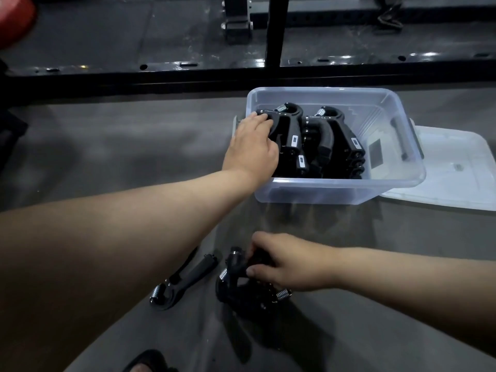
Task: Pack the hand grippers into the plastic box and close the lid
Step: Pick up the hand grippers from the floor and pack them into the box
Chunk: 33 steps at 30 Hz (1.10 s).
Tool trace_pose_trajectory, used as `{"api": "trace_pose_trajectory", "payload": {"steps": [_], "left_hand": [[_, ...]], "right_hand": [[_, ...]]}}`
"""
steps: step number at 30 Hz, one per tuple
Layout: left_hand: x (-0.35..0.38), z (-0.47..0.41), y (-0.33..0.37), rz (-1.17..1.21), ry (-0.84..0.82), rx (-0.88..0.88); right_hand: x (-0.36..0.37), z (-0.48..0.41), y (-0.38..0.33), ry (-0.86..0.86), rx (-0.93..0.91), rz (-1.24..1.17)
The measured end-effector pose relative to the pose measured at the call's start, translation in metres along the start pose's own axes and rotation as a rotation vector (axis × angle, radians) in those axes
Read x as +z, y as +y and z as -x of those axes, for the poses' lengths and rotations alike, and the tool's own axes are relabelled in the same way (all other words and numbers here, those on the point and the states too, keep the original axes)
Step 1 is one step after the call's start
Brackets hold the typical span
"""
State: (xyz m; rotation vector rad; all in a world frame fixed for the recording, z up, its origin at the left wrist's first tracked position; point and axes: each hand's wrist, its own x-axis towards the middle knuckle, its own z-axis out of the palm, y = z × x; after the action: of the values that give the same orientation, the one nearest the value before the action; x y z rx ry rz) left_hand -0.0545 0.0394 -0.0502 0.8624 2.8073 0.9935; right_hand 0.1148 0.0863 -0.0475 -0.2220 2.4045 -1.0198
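A clear plastic box (397, 181) stands on the grey floor with several black hand grippers inside. My left hand (251, 149) reaches into its left side and grips the leftmost hand gripper (288, 122) there. Near me, my right hand (281, 260) holds the handle of a black hand gripper (236, 275) that lies on top of a small pile on the floor. One more hand gripper (182, 284) lies alone on the floor to the left of the pile, partly under my left forearm. The box's lid (456, 167) lies flat to the right of the box.
A black metal frame rail (188, 76) with an upright post (276, 30) runs across the floor behind the box. A red object (13, 20) shows at the top left corner. A dark shoe tip (147, 362) is at the bottom edge.
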Motion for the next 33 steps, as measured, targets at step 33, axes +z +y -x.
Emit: {"api": "trace_pose_trajectory", "payload": {"steps": [33], "left_hand": [[0.008,-0.005,-0.008,0.022,0.046,-0.001]], "right_hand": [[-0.176,0.041,0.116,0.754,0.586,0.377]]}}
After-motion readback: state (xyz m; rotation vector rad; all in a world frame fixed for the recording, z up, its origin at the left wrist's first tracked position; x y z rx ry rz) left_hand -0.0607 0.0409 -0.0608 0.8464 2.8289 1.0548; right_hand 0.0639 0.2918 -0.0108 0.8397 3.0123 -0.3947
